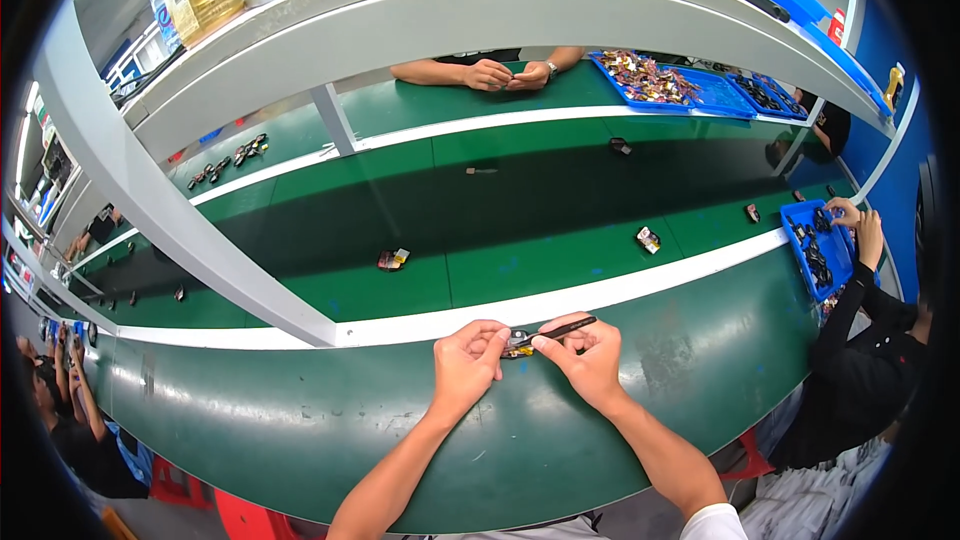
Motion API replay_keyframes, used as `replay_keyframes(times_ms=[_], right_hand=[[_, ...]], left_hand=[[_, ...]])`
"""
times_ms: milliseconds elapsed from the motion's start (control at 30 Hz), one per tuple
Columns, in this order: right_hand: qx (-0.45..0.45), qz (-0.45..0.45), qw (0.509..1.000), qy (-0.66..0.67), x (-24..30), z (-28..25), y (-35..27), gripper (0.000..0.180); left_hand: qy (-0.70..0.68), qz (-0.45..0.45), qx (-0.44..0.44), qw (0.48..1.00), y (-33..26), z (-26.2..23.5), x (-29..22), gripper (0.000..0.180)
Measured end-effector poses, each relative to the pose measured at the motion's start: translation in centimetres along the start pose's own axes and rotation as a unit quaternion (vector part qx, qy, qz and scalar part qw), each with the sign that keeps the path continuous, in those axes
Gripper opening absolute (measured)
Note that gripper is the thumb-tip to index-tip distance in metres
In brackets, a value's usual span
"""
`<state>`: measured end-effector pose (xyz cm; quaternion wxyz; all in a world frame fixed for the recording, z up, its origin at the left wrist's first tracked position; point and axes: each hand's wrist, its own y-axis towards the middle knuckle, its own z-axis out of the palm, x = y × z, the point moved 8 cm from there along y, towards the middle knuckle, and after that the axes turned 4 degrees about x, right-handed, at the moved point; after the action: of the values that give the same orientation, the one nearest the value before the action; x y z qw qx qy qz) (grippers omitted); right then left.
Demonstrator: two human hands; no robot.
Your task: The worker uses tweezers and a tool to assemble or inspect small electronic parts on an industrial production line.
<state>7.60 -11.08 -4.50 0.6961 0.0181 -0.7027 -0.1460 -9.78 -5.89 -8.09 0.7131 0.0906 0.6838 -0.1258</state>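
In front of me, over the green worktop (330, 410), my hands meet at a small black part (517, 339) with a yellow patch on its lower side. The fingers of my left hand (468, 360) pinch its left end. Between the thumb and fingers of my right hand (588, 355) lies a slim black pen-like tool (573, 327), slanting up to the right. Its left end is at the small part; whether it touches cannot be made out.
Beyond a white rail runs a green conveyor belt (540, 240) bearing scattered small parts, such as one with a yellow label (394, 259). A grey post (210, 230) stands left. A blue tray (840, 275) sits right, beside a co-worker. Another person's hands (508, 76) are opposite.
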Motion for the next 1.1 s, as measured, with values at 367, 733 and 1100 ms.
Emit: replay_keyframes(times_ms=[367, 733, 1100], right_hand=[[-0.032, -0.063, 0.983, -0.169, 0.8, 0.0, -0.4, 0.015], [-0.047, -0.009, 0.999, -0.026, 0.1, -0.7, -0.1, 0.014], [-0.046, 0.03, 0.998, 0.032, -1.0, -0.6, -0.1, 0.014]], left_hand=[[-0.033, 0.036, -0.028, 0.998, 0.0, -0.4, -0.3, 0.014], [-0.099, 0.047, -0.052, 0.993, 0.2, -1.2, 0.2, 0.015], [-0.096, 0.055, -0.017, 0.994, 0.1, -0.6, -0.1, 0.016]])
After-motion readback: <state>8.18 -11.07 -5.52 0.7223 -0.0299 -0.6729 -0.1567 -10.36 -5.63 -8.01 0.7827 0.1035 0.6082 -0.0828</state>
